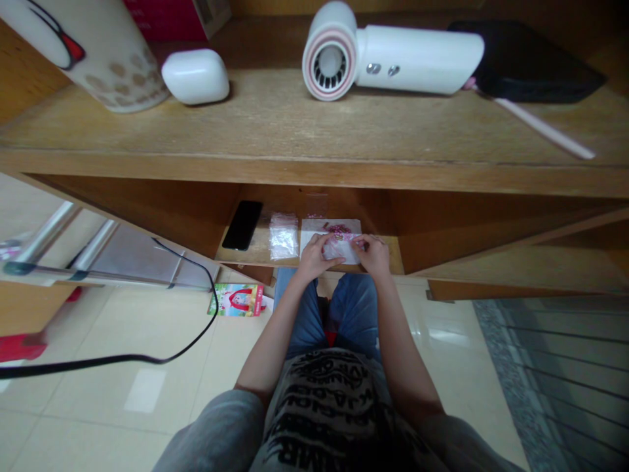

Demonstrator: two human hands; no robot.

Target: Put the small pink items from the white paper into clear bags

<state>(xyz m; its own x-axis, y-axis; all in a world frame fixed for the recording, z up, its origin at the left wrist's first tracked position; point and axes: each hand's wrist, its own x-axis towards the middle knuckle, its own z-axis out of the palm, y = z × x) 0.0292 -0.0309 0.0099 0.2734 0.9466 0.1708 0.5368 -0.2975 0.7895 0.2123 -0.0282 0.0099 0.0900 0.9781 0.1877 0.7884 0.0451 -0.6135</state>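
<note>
On the lower shelf, a white sheet (307,227) carries a small heap of pink and brownish pieces (338,229), too small to name. A small clear plastic bag (339,250) lies between my hands, in front of the heap. My left hand (314,257) is curled with thumb and fingers at the bag's left side. At its right side, my right hand (373,254) has its fingertips pinched together; what they hold is too small to make out. A stack of clear plastic bags (284,237) lies left of the sheet.
A black phone (242,225) lies at the shelf's left end. Above, the upper shelf (265,131) holds a white handheld fan (393,60), a white earbud case (195,77), a large cup (122,59) and a black flat object (535,62). A black cable (147,358) hangs at left.
</note>
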